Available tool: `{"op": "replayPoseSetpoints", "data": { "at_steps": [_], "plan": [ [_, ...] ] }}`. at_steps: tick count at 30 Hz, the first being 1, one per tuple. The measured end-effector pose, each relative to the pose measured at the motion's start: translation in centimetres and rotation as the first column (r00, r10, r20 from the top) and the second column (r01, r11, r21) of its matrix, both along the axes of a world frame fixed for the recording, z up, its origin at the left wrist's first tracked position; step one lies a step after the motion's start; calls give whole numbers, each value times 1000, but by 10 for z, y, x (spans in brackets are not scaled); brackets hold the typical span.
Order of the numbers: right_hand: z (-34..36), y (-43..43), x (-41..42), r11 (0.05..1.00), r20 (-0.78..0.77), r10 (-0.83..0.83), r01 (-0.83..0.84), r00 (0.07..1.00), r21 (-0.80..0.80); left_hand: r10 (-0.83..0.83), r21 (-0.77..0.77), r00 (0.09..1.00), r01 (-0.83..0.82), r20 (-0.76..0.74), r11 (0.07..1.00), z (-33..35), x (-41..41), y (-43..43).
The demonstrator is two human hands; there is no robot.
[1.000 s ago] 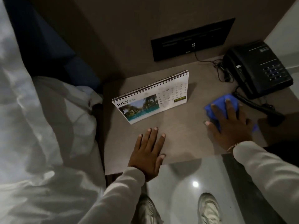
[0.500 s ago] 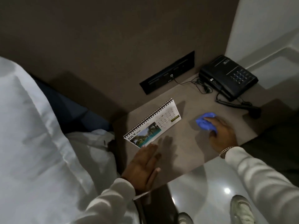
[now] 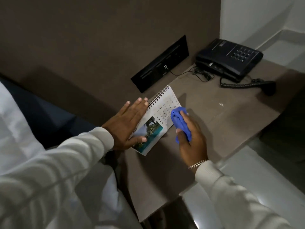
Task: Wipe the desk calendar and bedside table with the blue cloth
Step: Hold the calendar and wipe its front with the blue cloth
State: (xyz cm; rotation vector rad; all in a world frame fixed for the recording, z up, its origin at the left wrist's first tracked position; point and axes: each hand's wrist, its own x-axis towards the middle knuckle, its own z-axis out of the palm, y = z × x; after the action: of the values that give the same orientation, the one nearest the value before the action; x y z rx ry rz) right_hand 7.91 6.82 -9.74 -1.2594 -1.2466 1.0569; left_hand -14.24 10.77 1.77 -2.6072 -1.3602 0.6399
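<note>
A spiral-bound desk calendar (image 3: 162, 111) with a date grid and a palm-and-water photo stands on the brown bedside table (image 3: 214, 123). My left hand (image 3: 127, 126) holds its left end, fingers spread along the back and thumb on the printed front. My right hand (image 3: 191, 139) grips the bunched blue cloth (image 3: 179, 123), whose top presses against the calendar's right part over the date grid. The calendar's lower left corner is hidden under my left hand.
A black telephone (image 3: 229, 58) sits at the table's far right corner, its coiled cord and handset (image 3: 257, 85) lying in front. A black socket panel (image 3: 161, 65) is set in the brown wall. White bedding (image 3: 24, 129) lies at the left; glossy floor (image 3: 264, 176) at the right.
My left hand rose from the table's front edge and took hold of the calendar's left end. My right hand carried the cloth left from the tabletop onto the calendar's face.
</note>
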Motion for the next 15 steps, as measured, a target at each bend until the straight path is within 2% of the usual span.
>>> {"op": "replayPoseSetpoints", "data": {
  "at_steps": [7,12,15],
  "plan": [
    [-9,0,-42,980,53,-49,38,997,196,-17,-69,956,39,292,997,-12,-11,6],
    [-7,13,-72,938,94,-110,72,990,338,-19,-87,945,50,325,995,-14,-12,7],
    [-7,45,-77,914,219,-184,85,958,397,-36,-95,936,73,351,993,-14,-13,9]
  ]
}}
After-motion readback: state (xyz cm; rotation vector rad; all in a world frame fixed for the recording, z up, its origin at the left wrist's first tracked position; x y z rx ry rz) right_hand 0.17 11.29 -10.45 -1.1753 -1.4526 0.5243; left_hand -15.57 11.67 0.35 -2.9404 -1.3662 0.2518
